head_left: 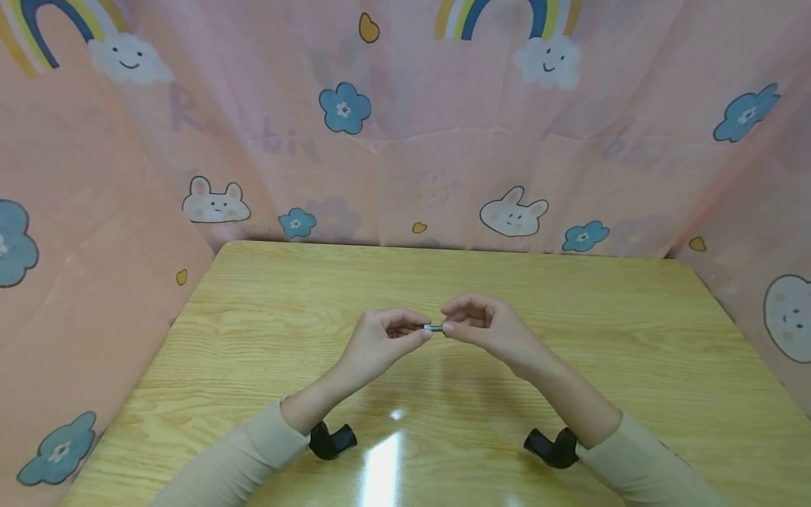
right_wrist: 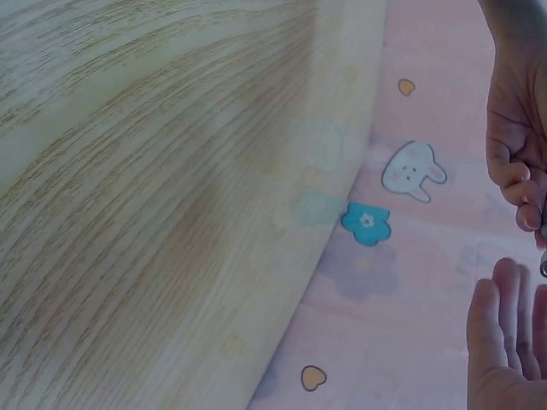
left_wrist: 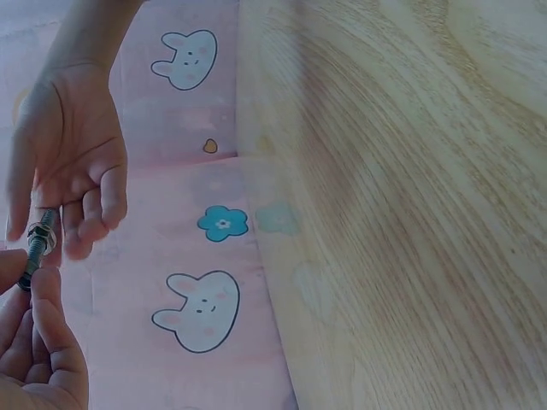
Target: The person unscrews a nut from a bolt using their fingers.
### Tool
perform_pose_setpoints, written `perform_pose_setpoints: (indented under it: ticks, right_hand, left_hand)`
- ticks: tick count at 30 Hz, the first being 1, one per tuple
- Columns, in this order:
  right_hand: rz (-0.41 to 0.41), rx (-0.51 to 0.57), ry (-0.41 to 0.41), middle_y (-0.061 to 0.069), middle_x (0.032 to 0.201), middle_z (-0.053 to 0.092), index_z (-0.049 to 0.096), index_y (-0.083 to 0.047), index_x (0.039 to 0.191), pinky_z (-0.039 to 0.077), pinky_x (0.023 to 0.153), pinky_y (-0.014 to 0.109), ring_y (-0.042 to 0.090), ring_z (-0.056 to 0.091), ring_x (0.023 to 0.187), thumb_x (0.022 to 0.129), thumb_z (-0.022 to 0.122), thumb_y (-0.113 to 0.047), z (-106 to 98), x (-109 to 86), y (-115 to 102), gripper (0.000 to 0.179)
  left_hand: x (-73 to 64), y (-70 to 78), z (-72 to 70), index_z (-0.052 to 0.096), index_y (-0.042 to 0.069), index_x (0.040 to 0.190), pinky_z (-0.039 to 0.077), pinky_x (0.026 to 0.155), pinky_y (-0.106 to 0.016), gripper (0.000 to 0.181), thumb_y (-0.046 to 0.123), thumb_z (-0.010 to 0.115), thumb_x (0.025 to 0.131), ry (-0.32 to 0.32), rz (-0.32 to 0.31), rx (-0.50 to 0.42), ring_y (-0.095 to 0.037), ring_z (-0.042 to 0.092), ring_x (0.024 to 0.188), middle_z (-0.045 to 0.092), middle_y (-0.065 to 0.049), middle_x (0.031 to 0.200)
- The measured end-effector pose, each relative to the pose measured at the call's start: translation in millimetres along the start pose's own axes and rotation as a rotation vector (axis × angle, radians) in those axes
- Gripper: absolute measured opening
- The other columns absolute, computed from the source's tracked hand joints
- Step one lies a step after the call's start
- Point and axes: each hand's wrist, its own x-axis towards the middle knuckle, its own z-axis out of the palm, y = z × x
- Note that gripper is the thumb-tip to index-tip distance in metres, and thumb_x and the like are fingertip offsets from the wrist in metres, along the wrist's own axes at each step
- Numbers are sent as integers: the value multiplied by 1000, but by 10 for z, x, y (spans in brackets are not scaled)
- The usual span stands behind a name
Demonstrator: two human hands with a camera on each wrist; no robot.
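A small metal bolt (left_wrist: 36, 248) with a hex nut (left_wrist: 41, 235) on its threaded shank is held above the table. My left hand (head_left: 383, 336) pinches the bolt's head end between thumb and fingertips. Opposite it, my right hand (head_left: 497, 332) is at the threaded end, its fingers fairly straight and spread from the thumb. In the head view the right thumb overlaps the bolt's tip; whether it touches cannot be told. In the right wrist view, only the edge of the nut shows at the frame's border, beside the right hand (right_wrist: 510, 342).
The wood-grain table (head_left: 285, 282) lies beneath both hands. Behind it and at its sides hangs a pink cloth (head_left: 405, 169) printed with rabbits, flowers and rainbows. A black wrist mount (head_left: 332, 441) is at the left cuff, and another black mount (head_left: 552, 448) at the right.
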Motion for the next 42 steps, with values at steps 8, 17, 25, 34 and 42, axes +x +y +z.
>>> perform_pose_setpoints:
  ticks: [8,17,25,34,42]
  right_hand:
    - [5,8,11,7,93,65,57,9,106,52,79,34,17,64,85,87,66,-9,10,-3,-2,27]
    - [4,-4,10,7,89,66,59,8,105,53,80,36,20,66,81,94,58,-19,10,13,4,29]
    - [-17,7,-2,9,101,61,56,8,109,52,79,33,19,62,91,84,68,-8,-12,-24,11,32]
    - [-9,8,1,6,85,66,58,8,102,53,78,36,18,66,79,94,57,-17,-1,8,5,26]
    - [-32,-11,8,8,96,62,59,5,104,52,79,32,19,63,86,86,66,-8,-10,-23,-9,24]
  left_hand:
    - [5,16,1,69,0,99,53,69,-26,17,10,67,87,1,-24,4,-25,65,82,69,-9,92]
    - [9,-1,8,69,1,99,53,68,-27,16,10,68,86,8,-20,5,-27,66,82,69,-9,93]
    - [-35,210,2,67,-6,99,52,68,-24,15,2,64,86,-1,-31,15,-29,65,82,68,-14,93]
    - [-42,291,6,68,-6,98,52,68,-24,14,2,65,86,4,-32,16,-30,65,82,68,-14,92]
    - [0,34,7,69,-2,99,53,68,-26,15,6,66,86,-3,-7,0,-27,65,81,68,-11,92]
